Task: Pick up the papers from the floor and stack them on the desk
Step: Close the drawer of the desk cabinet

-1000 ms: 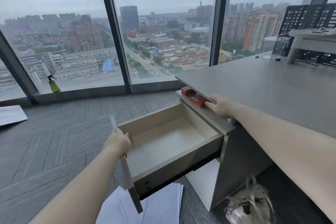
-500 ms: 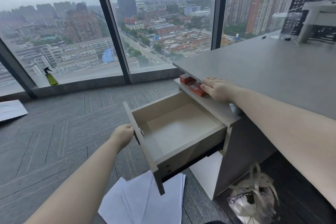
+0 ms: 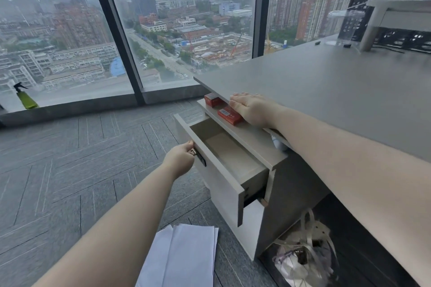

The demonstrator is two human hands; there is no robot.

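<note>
Left hand (image 3: 180, 157) curled on drawer (image 3: 218, 170) front; right hand (image 3: 250, 107) flat, fingers spread, on desk (image 3: 326, 86).

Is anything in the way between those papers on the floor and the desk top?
Partly: the open drawer juts out above the papers, held by the left hand. The desk top itself looks bare there.

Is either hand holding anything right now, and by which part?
No papers held. Left hand is at the open drawer, fingers on its front panel by the handle. Right hand lies flat on the desk edge, gripping nothing.
</note>
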